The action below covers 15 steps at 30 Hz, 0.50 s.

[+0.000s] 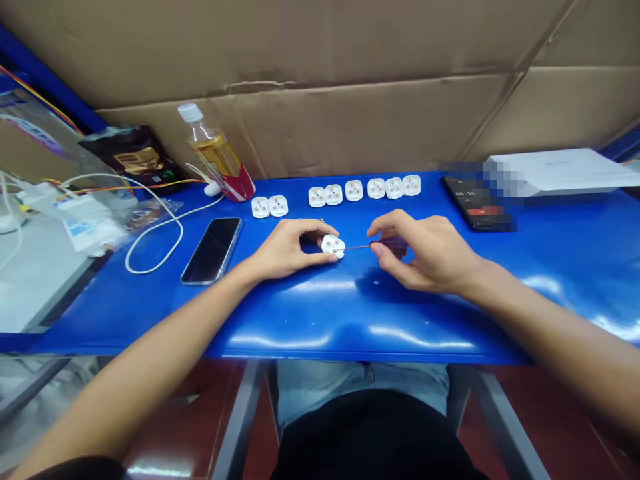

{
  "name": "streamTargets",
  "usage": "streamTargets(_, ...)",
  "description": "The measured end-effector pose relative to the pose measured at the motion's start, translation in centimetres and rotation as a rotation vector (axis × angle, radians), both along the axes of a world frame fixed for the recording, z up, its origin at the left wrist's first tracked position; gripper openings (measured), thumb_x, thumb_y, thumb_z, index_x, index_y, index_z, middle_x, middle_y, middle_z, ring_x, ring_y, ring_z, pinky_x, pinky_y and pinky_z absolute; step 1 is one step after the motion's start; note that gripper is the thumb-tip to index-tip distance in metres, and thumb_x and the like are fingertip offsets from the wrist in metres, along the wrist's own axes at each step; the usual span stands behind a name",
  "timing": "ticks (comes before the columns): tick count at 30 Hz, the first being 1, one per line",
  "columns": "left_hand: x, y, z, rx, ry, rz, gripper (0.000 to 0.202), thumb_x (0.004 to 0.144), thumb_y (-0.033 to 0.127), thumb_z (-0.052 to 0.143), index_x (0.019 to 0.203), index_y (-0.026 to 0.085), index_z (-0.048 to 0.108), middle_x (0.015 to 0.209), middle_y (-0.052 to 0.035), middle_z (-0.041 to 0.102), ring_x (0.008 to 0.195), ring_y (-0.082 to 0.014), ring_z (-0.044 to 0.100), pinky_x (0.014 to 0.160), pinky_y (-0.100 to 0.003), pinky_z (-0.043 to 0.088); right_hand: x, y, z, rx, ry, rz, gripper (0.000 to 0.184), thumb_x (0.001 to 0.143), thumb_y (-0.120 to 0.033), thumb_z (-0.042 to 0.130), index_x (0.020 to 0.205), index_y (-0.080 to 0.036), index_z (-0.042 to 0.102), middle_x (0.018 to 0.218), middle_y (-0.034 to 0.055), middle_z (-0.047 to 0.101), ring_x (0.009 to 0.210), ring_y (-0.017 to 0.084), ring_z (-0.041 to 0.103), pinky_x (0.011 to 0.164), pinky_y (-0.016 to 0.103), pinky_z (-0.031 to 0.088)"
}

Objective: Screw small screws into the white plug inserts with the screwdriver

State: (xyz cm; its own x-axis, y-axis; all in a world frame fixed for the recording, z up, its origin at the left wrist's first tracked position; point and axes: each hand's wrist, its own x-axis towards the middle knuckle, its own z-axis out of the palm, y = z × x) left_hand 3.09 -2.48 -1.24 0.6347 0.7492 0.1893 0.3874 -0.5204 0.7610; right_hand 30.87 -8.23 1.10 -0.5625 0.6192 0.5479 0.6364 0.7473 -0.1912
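A small, white plastic piece (329,245), round-cornered and smooth, with metal fittings set in its face, is held just above or on the bench (310,320), near its middle; which of the two cannot be told. The person's left hand (285,250) pinches it, thumb at the near edge and fingers curled round the far side. The right hand (425,257) has its fingers closed round the dark purple handle of a screwdriver (395,245), whose thin shaft points left, its tip at the piece.

Behind the hands, eight similar white pieces (353,191) stand in a broken row: two, two, one, then three. To the left lie a glossy dark phone (212,251) and a looped white cable (181,230); beyond them, a clear bottle (220,157) with amber liquid and a white cap leans near a crinkled dark packet (135,157). Lettering on both is too small to read. To the right, a second phone (473,200) shows a timer starting "00:5", partly pixelated, beside a flat white box (555,170).

The bench is shiny blue, with streaks of reflected light. Creased brown cardboard (350,127) backs it, and reddish floor (200,413) shows below.
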Motion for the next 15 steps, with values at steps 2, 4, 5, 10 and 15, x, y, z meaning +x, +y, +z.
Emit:
streamTargets(2, 0.02, -0.01, 0.08, -0.005, 0.008, -0.001, 0.048, 0.084, 0.05, 0.086, 0.119, 0.019, 0.078, 0.104, -0.0051, 0.079, 0.091, -0.0189, 0.07, 0.085, -0.031, 0.054, -0.03, 0.03, -0.1, 0.021, -0.003, -0.026, 0.017, 0.101, -0.028, 0.059, 0.115, -0.02, 0.06, 0.081, 0.0036, 0.081, 0.065, 0.022, 0.078, 0.054, 0.029, 0.047)
streamTargets(4, 0.03, -0.01, 0.13, -0.005, 0.01, 0.0, 0.047, 0.084, 0.048, 0.086, 0.119, 0.018, 0.078, 0.104, -0.0054, 0.079, 0.091, -0.0191, 0.07, 0.085, -0.03, 0.055, -0.04, 0.06, -0.1, 0.0, 0.004, -0.013, 0.02, 0.101, -0.029, 0.059, 0.118, -0.019, 0.059, 0.083, 0.0039, 0.081, 0.068, 0.022, 0.079, 0.056, 0.029, 0.049)
streamTargets(5, 0.04, -0.01, 0.13, -0.005, 0.008, -0.001, 0.047, 0.084, 0.048, 0.086, 0.119, 0.018, 0.078, 0.103, -0.0056, 0.079, 0.09, -0.0192, 0.07, 0.084, -0.03, 0.055, -0.05, 0.06, -0.08, -0.019, 0.013, 0.004, 0.022, 0.1, -0.027, 0.059, 0.12, -0.019, 0.058, 0.086, 0.0044, 0.081, 0.071, 0.022, 0.08, 0.058, 0.029, 0.052)
streamTargets(10, 0.05, -0.03, 0.13, 0.003, 0.008, 0.005, 0.047, 0.083, 0.048, 0.086, 0.119, 0.019, 0.078, 0.104, -0.0057, 0.079, 0.091, -0.0198, 0.07, 0.085, -0.031, 0.055, -0.18, 0.01, -0.14, -0.023, 0.043, -0.006, 0.022, 0.1, -0.025, 0.059, 0.121, -0.021, 0.057, 0.09, 0.0047, 0.082, 0.072, 0.022, 0.08, 0.058, 0.029, 0.052)
streamTargets(15, 0.09, -0.08, 0.17, -0.004, 0.006, 0.005, 0.046, 0.083, 0.046, 0.087, 0.119, 0.019, 0.078, 0.102, -0.0047, 0.079, 0.089, -0.0186, 0.069, 0.084, -0.03, 0.055, -0.24, -0.01, -0.26, -0.064, 0.07, 0.016, 0.028, 0.101, -0.028, 0.06, 0.127, -0.021, 0.054, 0.098, 0.0066, 0.082, 0.083, 0.023, 0.081, 0.067, 0.031, 0.058)
